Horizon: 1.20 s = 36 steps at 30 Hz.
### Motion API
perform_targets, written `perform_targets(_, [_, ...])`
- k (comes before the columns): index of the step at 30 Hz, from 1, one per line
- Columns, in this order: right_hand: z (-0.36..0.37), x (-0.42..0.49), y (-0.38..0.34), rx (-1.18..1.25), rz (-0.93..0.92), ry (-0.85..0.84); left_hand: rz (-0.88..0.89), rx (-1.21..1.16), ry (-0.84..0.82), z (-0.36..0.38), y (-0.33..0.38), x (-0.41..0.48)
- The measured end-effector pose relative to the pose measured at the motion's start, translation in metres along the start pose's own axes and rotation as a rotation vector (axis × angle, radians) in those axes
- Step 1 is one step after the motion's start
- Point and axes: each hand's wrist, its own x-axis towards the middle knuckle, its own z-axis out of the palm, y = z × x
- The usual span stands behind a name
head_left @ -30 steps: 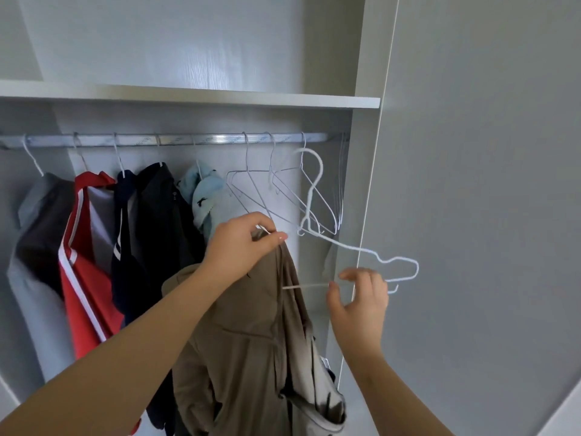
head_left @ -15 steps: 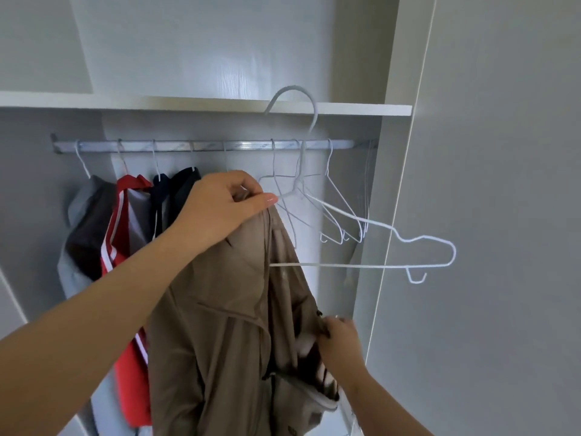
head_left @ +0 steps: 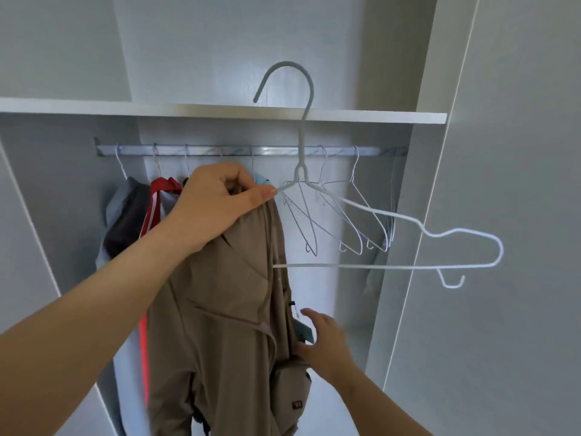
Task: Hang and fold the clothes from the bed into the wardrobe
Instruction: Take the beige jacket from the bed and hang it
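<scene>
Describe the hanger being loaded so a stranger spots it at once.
Find the wardrobe rail under the shelf. In front of it, the left hand grips a tan jacket with a white wire hanger poking out rightward. Unlike the empty hangers on the rail, its hook hangs on nothing and stands above the shelf line.

We look through one wide-angle camera worn on the head, facing forward into the open wardrobe (head_left: 239,42), with its rail (head_left: 220,150) and shelf (head_left: 345,113) at about eye height. We stand close: the left forearm (head_left: 94,309) and right forearm (head_left: 377,401) enter from the bottom edge and reach toward the middle.
</scene>
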Motion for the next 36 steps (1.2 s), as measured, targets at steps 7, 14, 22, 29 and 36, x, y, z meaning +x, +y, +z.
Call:
perform_targets(7, [0.017,0.001,-0.009,-0.283,-0.001,-0.022,0.027,0.041,0.006,-0.017,-0.007,0.002])
perform_targets(14, [-0.019,0.005,0.004,-0.353,0.14,0.205,0.022,0.165,-0.046,-0.042,-0.049,-0.005])
perform_targets(22, [-0.05,0.01,0.019,-0.205,0.353,0.137,0.06,0.373,-0.232,-0.053,-0.096,-0.024])
perform_targets(29, [-0.059,0.001,0.007,-0.122,0.337,0.217,0.161,0.712,-0.22,-0.036,-0.098,-0.029])
perform_targets(36, [-0.076,0.007,-0.017,0.009,0.28,0.353,0.28,0.628,-0.32,-0.004,-0.093,-0.048])
